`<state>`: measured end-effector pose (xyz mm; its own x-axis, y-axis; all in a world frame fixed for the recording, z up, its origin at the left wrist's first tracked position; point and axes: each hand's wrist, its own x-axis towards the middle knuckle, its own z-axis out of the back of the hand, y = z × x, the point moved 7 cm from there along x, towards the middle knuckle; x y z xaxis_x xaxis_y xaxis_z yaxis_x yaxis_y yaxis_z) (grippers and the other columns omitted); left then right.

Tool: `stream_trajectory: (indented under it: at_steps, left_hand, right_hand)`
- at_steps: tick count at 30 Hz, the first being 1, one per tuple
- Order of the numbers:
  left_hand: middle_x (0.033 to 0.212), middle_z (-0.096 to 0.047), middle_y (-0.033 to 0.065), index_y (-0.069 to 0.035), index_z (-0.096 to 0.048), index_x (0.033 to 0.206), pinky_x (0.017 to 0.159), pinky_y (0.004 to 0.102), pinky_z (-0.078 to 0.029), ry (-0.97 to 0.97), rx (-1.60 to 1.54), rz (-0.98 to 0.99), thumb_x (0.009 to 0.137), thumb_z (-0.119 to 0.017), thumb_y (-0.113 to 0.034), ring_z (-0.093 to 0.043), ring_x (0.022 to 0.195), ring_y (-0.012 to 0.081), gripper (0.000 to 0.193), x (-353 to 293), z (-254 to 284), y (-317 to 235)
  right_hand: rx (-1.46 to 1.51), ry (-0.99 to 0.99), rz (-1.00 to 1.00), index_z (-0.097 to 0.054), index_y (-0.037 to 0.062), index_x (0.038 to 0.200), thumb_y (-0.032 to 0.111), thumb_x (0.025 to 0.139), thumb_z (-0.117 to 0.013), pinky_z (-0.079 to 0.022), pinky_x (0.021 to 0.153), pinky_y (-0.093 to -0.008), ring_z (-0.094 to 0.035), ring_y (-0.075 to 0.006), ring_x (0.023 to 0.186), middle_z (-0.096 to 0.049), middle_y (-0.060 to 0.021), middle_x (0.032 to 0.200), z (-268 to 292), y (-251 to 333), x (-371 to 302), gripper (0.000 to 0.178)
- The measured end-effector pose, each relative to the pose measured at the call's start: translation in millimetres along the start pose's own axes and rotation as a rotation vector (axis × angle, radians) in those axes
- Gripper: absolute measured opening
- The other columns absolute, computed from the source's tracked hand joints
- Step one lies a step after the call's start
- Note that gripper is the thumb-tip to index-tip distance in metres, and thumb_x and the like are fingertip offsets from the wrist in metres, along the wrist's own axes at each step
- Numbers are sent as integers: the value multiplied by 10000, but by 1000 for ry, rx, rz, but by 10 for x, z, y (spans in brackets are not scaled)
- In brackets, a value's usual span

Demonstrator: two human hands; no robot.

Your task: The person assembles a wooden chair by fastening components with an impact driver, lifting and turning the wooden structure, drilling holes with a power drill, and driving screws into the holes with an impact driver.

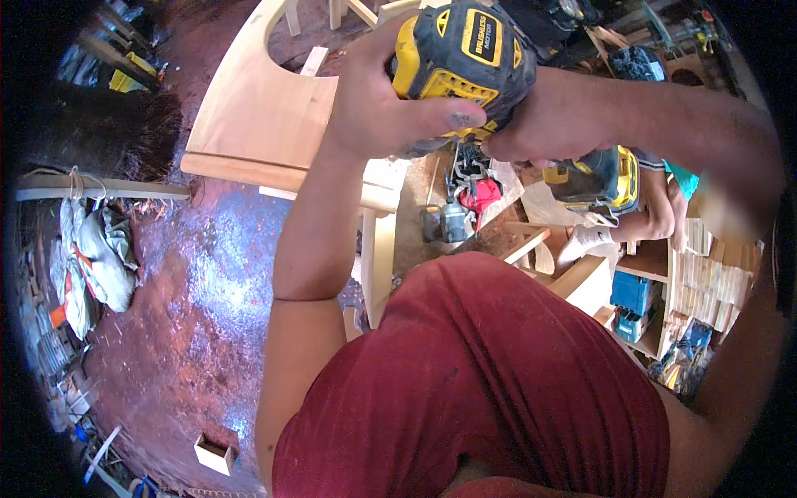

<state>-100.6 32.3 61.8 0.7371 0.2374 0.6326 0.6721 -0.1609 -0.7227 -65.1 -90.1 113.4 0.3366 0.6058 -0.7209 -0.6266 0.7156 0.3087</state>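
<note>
Up at the top of the view, both my hands are closed around a yellow-and-black power tool (477,62); its lower end is hidden, so its exact kind does not show. My left hand (369,108) wraps its left side, with the thumb laid across the front. My right hand (552,120) grips it from the right, fingers partly hidden beneath. Below and left of the tool is a pale wooden piece (257,116) with a curved cut-out and a rounded front edge. Part of it passes behind my left forearm.
A person's bent leg (639,224) shows at the right, near a yellow-and-black case (614,178). Another power tool (448,220) and a red item (481,195) lie below my hands. Stacked wood (714,282), blue boxes (631,290) and a small wooden box (214,455) stand around.
</note>
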Motion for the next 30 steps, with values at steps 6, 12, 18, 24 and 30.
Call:
stream_trajectory:
  at_steps: [6, 12, 18, 24, 30]
  left_hand:
    - [1007, -664, 62, 23, -568, 1111, 797, 278, -522, -60, -11, 10, 616, -873, -354, -642, 893, 136, 693, 0, -30, -77]
    - [994, -660, 61, 16, -569, 1145, 806, 276, -511, -13, -73, 39, 640, -831, -156, -623, 892, 121, 593, 61, -170, -253]
    - [965, -661, 62, 32, -578, 1097, 772, 265, -506, 57, -3, 20, 672, -792, -166, -620, 848, 115, 516, 56, -185, -197]
    - [979, -653, 56, 31, -580, 1090, 780, 265, -501, 40, -35, -13, 709, -800, -228, -612, 866, 112, 510, 48, -218, -211]
    - [966, -651, 52, 17, -582, 1088, 763, 265, -503, 17, 15, -26, 724, -785, -299, -613, 854, 115, 523, 35, -199, -213]
  right_hand:
    - [38, 56, -11, -573, 27, 1017, 117, 812, -573, -457, 509, -277, -552, -122, 555, -586, -34, 674, 13, 35, -15, 223]
    - [136, -12, 103, -612, 9, 750, 168, 732, -620, -425, 440, -312, -542, -152, 483, -562, -54, 575, -31, -119, 149, 161]
    - [79, -27, 58, -600, -4, 720, 140, 710, -606, -429, 446, -327, -542, -174, 481, -552, -76, 575, 30, -24, -43, 144]
    - [186, -22, 54, -589, -11, 812, 115, 734, -583, -473, 464, -348, -557, -190, 524, -557, -103, 649, -23, -68, -86, 149]
    - [137, -82, 25, -605, -7, 739, 146, 738, -626, -462, 473, -317, -573, -164, 523, -573, -77, 631, -13, -101, -21, 154]
